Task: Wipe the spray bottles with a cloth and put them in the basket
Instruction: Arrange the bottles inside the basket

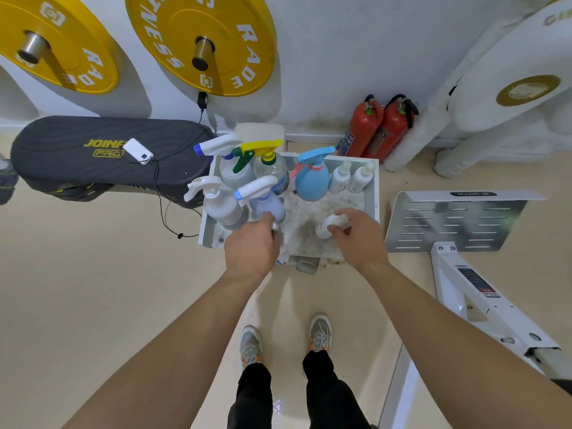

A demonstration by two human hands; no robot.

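A white basket stands on the floor against the wall. Inside it stand several spray bottles: a white-and-blue trigger bottle, a clear one with a yellow-green trigger, a light blue bottle, a white-trigger bottle and a blue-tipped one. Two small white pump bottles stand at the back right. My left hand grips a small object at the basket's front, mostly hidden by my fingers. My right hand holds a white spray head or bottle low inside the basket.
Two red fire extinguishers lean at the wall right of the basket. A black platform machine with a white device and cable lies to the left. A white machine's metal footplate sits to the right. Yellow weight plates hang on the wall.
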